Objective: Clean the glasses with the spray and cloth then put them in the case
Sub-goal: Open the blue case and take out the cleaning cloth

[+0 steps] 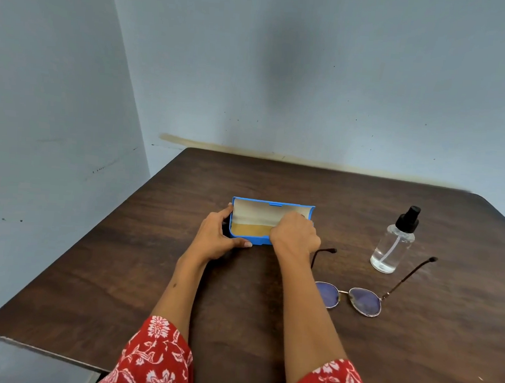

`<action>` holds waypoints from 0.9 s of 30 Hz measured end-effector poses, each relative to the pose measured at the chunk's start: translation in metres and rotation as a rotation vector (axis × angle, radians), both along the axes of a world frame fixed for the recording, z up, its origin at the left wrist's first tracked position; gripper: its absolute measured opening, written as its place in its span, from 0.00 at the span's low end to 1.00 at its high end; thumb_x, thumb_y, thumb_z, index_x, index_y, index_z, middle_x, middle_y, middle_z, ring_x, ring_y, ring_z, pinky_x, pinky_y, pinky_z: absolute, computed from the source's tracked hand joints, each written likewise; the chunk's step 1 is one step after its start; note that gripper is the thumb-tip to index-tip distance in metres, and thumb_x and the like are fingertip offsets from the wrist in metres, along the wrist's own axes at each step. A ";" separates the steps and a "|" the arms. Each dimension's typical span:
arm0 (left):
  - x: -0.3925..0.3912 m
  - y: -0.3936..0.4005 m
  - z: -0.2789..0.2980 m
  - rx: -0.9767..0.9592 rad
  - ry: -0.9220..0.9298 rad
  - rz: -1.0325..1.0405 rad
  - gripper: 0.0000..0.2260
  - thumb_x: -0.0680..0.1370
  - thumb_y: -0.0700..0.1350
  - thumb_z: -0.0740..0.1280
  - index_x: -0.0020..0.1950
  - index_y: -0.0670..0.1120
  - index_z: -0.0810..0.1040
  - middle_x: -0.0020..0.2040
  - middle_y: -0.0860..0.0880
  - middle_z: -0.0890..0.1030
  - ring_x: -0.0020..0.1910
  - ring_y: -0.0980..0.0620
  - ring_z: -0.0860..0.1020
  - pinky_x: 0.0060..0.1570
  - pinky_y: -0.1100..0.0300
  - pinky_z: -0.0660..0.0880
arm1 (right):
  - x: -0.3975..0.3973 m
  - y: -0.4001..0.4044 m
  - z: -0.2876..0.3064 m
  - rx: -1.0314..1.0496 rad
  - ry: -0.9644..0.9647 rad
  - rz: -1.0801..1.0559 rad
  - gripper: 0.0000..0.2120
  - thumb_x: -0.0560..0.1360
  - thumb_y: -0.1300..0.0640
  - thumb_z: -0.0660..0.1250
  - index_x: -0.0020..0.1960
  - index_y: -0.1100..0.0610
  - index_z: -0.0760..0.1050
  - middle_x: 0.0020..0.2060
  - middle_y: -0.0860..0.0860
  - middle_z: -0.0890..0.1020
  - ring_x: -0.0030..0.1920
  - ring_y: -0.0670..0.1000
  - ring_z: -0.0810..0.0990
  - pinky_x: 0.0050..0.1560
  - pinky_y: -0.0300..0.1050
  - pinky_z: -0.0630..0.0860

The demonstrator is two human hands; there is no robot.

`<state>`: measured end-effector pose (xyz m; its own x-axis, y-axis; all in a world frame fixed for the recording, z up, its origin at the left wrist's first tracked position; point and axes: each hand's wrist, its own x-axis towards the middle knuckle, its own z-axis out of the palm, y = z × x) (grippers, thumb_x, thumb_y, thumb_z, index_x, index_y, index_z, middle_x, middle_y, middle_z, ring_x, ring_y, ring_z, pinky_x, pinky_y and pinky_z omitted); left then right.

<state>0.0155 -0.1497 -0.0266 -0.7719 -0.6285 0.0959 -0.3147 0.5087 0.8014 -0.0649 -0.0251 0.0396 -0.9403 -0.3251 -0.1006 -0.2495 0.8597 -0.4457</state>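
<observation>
You are at the very beginning: the blue case [261,222] stands open on the table [120,271], and the cleaning has not started. Your left hand [215,236] grips the left end of the case, thumb on the front edge. Your right hand [294,234] reaches inside with fingers curled together, probably to take the cloth, which I cannot see clearly. The glasses [354,297] lie unfolded near your right arm, and the spray bottle [394,243] stands just behind them. Next you must pull out the cloth.
</observation>
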 end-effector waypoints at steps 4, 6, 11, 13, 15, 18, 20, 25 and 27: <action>0.000 -0.001 0.000 0.011 -0.010 0.012 0.48 0.62 0.47 0.80 0.75 0.45 0.57 0.71 0.46 0.68 0.69 0.47 0.67 0.69 0.49 0.66 | -0.005 0.002 0.003 0.007 -0.003 -0.011 0.16 0.76 0.59 0.64 0.63 0.59 0.71 0.60 0.57 0.75 0.59 0.55 0.75 0.54 0.48 0.73; 0.001 -0.002 0.000 0.030 -0.013 0.010 0.48 0.62 0.46 0.80 0.76 0.45 0.57 0.72 0.46 0.67 0.70 0.47 0.66 0.69 0.47 0.65 | -0.007 0.003 0.003 0.010 -0.001 -0.010 0.16 0.75 0.60 0.64 0.63 0.58 0.72 0.60 0.56 0.75 0.60 0.56 0.75 0.54 0.48 0.73; 0.001 -0.001 0.000 0.051 0.020 0.000 0.46 0.63 0.43 0.79 0.75 0.43 0.57 0.73 0.47 0.65 0.72 0.49 0.64 0.71 0.50 0.62 | 0.000 0.002 0.003 -0.026 0.011 -0.027 0.15 0.76 0.59 0.63 0.62 0.58 0.72 0.59 0.56 0.76 0.58 0.56 0.76 0.54 0.49 0.73; 0.001 -0.001 0.000 0.050 0.021 0.001 0.45 0.64 0.42 0.79 0.75 0.43 0.57 0.74 0.47 0.64 0.73 0.49 0.63 0.71 0.52 0.61 | 0.003 0.003 0.003 -0.051 0.033 -0.025 0.14 0.77 0.60 0.62 0.61 0.59 0.72 0.58 0.56 0.77 0.58 0.56 0.76 0.53 0.49 0.73; 0.000 -0.001 0.000 0.048 0.022 0.003 0.45 0.65 0.42 0.78 0.75 0.43 0.57 0.74 0.47 0.64 0.73 0.49 0.63 0.71 0.53 0.61 | 0.005 0.005 0.007 -0.067 0.066 -0.020 0.13 0.77 0.61 0.62 0.61 0.58 0.72 0.57 0.56 0.77 0.58 0.57 0.76 0.51 0.49 0.72; 0.000 -0.001 0.000 0.059 0.019 0.004 0.45 0.65 0.43 0.78 0.75 0.43 0.57 0.73 0.47 0.65 0.73 0.49 0.63 0.71 0.52 0.62 | 0.012 0.008 0.021 -0.089 0.107 -0.011 0.11 0.77 0.61 0.62 0.59 0.57 0.72 0.55 0.55 0.78 0.55 0.56 0.77 0.45 0.47 0.70; 0.000 -0.001 0.000 0.066 0.012 0.008 0.45 0.65 0.43 0.78 0.75 0.44 0.56 0.74 0.47 0.65 0.73 0.49 0.62 0.71 0.50 0.62 | 0.017 0.010 0.034 -0.121 0.139 0.005 0.09 0.77 0.60 0.62 0.57 0.58 0.73 0.54 0.55 0.78 0.54 0.56 0.78 0.45 0.47 0.71; 0.002 0.003 0.003 0.059 -0.002 0.019 0.44 0.66 0.43 0.77 0.76 0.44 0.55 0.75 0.47 0.62 0.74 0.48 0.60 0.72 0.49 0.60 | 0.031 0.025 0.070 -0.214 0.265 0.074 0.08 0.78 0.60 0.59 0.53 0.58 0.76 0.50 0.54 0.79 0.50 0.55 0.77 0.42 0.45 0.67; 0.003 0.006 0.006 0.044 -0.003 0.018 0.44 0.67 0.42 0.77 0.76 0.44 0.55 0.75 0.47 0.61 0.74 0.48 0.59 0.72 0.51 0.59 | 0.035 0.034 0.084 -0.225 0.314 0.113 0.07 0.78 0.61 0.58 0.50 0.58 0.75 0.45 0.53 0.77 0.43 0.53 0.72 0.41 0.45 0.66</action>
